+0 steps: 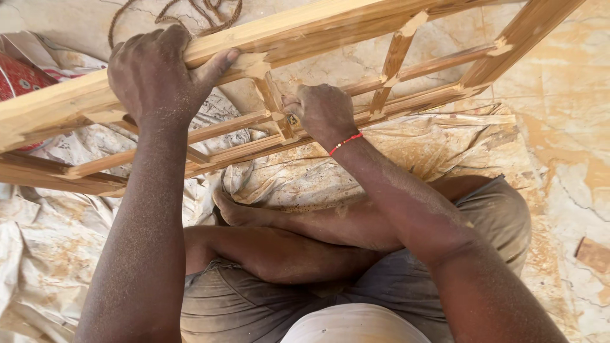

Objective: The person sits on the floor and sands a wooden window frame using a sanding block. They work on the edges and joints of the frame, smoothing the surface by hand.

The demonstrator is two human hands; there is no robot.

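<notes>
Wooden lattice frame point(394, 70) spans the upper half of the frame, tilted, running from left edge to upper right. Left hand point(155, 73), upper left: grip clamped over the frame's thick top rail, thumb underneath. Right hand point(324, 113), centre: fingers curled shut against a thin inner bar near a joint; red thread point(345, 143) on the wrist. Sawdust on both arms. Crumpled sheet point(57, 241) covers the floor below. Rope point(190, 9) lies at top centre.

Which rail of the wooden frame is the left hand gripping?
The left hand grips the thick top rail, the uppermost bar; the right hand works lower, at the thinner inner slats.
</notes>
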